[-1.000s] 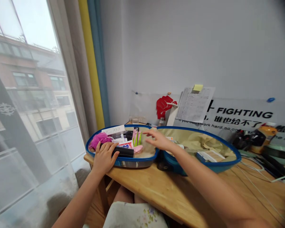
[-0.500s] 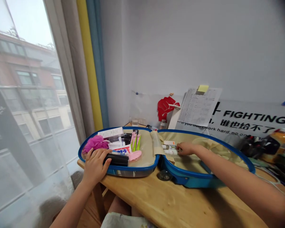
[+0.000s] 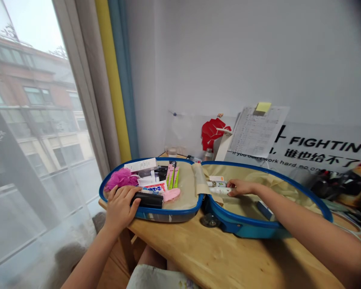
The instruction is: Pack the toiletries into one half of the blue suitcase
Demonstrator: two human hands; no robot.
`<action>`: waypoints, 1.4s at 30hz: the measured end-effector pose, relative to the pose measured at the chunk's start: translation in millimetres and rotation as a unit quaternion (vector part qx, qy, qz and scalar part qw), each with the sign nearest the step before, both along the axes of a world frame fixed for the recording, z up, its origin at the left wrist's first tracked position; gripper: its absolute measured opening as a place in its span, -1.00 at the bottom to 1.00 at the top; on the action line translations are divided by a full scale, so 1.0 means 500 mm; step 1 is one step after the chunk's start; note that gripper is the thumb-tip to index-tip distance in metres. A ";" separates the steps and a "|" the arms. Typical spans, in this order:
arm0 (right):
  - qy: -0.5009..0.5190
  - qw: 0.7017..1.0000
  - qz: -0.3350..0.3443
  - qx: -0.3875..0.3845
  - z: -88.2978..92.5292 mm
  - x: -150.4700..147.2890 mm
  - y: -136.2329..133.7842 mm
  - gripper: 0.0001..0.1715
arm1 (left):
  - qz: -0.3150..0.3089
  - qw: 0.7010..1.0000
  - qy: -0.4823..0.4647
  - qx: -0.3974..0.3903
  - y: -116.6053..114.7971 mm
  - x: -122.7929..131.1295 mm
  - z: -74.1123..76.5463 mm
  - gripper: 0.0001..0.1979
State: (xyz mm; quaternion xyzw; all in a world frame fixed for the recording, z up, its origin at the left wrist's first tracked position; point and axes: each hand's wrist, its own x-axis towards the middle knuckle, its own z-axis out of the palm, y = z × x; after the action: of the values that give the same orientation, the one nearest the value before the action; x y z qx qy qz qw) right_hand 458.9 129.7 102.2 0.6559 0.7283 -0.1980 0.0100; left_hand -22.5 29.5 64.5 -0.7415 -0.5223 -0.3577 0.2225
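Note:
A blue-rimmed suitcase point(image 3: 180, 218) lies spread on the table, both halves facing up. Over the near rim of its left half rests my left hand point(image 3: 122, 204), fingers stretched, touching the end of a black cylinder point(image 3: 150, 200). Near that hand are a purple bath puff point(image 3: 122, 179), a toothpaste box point(image 3: 158, 188) and a pink oval item point(image 3: 171, 195). In the right half, my right hand point(image 3: 239, 187) has its fingers closed on the end of a small white bottle point(image 3: 220, 190). Beside it are another small bottle point(image 3: 212, 184) and a white-and-orange box point(image 3: 216, 178).
A small blue box point(image 3: 265, 210) lies in the right half under my forearm. Slim pink-and-green packs point(image 3: 176, 177) and a long white box point(image 3: 140, 165) fill part of the left half. Curtains point(image 3: 120, 80) hang at left; bottles and pens point(image 3: 321, 182) crowd the right.
My right hand has shifted slightly and now shows more of the white bottle at its fingertips. The view has turned a little; the blue box shows more. My left hand stays put.

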 end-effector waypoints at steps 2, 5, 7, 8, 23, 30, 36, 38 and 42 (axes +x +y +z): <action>0.024 1.000 0.010 -0.013 0.004 0.002 -0.005 -0.59 | -0.001 1.000 -0.003 -0.004 0.000 0.001 0.001 -0.62; 0.026 0.999 0.028 -0.021 0.010 -0.004 -0.004 -0.65 | -0.005 1.000 -0.007 -0.014 -0.002 0.002 0.002 -0.63; -0.001 0.999 0.032 -0.008 0.014 -0.013 0.003 -0.66 | -0.005 1.000 -0.010 -0.020 -0.003 0.003 0.003 -0.64; -0.018 0.999 0.033 0.000 0.016 -0.017 0.006 -0.66 | -0.003 1.000 -0.013 -0.021 -0.004 0.004 0.003 -0.64; 0.291 0.951 -0.023 0.103 0.155 -0.115 -0.083 -0.32 | 0.004 0.999 -0.043 -0.007 -0.009 0.017 0.003 -0.71; 0.205 0.951 0.195 0.127 0.104 -0.419 -0.038 -0.54 | 0.004 0.998 -0.062 0.002 -0.011 0.020 0.003 -0.70; 0.100 0.948 0.237 0.185 0.046 -0.572 0.007 -0.53 | 0.004 0.998 -0.066 0.003 -0.011 0.023 0.002 -0.71; 0.078 0.940 0.264 0.200 0.039 -0.586 0.011 -0.49 | 0.001 0.998 -0.069 0.003 -0.012 0.024 0.002 -0.72; 0.076 0.936 0.271 0.211 0.026 -0.588 0.015 -0.46 | 0.002 0.997 -0.074 0.003 -0.012 0.025 0.002 -0.72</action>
State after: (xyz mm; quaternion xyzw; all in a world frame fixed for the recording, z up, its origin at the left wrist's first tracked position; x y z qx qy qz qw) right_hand 165.2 136.9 115.1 0.4036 0.9022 -0.0789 -0.1304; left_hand -10.0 23.3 65.5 -0.7109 -0.5378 -0.4131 0.1865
